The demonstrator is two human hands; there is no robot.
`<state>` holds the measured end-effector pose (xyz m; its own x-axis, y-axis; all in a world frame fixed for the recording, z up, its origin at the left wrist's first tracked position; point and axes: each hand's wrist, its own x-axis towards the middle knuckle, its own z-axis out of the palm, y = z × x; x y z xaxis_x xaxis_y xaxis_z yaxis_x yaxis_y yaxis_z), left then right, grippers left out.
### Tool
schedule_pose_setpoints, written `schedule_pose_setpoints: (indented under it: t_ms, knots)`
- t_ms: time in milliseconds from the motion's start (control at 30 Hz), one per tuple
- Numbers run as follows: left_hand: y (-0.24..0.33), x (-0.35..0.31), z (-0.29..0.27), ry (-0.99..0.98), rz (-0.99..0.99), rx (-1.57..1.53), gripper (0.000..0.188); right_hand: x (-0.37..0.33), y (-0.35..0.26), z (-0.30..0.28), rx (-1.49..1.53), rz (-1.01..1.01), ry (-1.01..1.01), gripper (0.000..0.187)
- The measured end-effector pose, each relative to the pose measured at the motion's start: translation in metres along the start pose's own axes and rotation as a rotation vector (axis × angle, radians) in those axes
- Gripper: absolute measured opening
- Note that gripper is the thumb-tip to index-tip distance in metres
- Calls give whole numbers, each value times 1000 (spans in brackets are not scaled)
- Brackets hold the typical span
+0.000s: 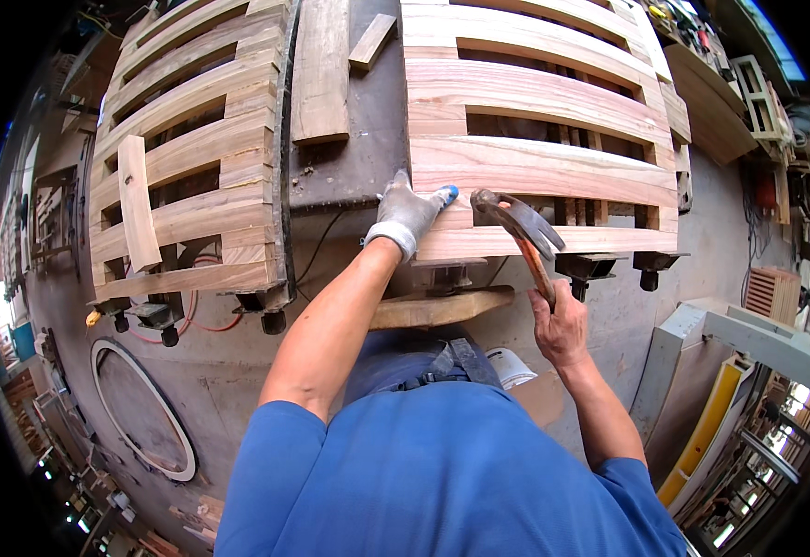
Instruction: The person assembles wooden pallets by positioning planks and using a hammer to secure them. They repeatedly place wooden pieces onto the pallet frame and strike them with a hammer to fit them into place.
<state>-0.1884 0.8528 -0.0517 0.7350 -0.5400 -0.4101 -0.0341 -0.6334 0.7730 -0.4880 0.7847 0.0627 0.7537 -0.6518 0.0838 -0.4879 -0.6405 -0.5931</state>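
Note:
My left hand (409,210), in a grey-white glove with a blue thumb tip, is at the near left corner of a pale slatted wooden panel (544,158). Its thumb lies on top of the boards and its fingers curl at the panel's left edge, partly hidden. In my bare right hand (563,327) is a claw hammer (533,255), gripped by its orange-brown handle. The hammer's dark head hangs over the panel's nearest boards, just right of my left thumb. No nail can be made out.
Another slatted wooden panel (191,223) stands at the left, with a loose board (137,204) across it. Between the panels lie a plank (321,74) and a short block (373,41). Metal supports (590,266) jut out below the panels. A large ring (145,408) lies on the floor.

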Motion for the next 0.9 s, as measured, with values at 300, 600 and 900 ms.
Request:
schedule_pose_setpoints:
  t_ms: [300,600,900]
  knots:
    - [10,0,-5,-36,-49,9,67,-6,15,5,-148,154,-195,28]
    - [-4,2,4,35,-1,22,68,-7,6,5,-22,93,-35,28]
    - [-3,-1,3,45,7,4,67,-14,27,14,-195,132,-195,28]
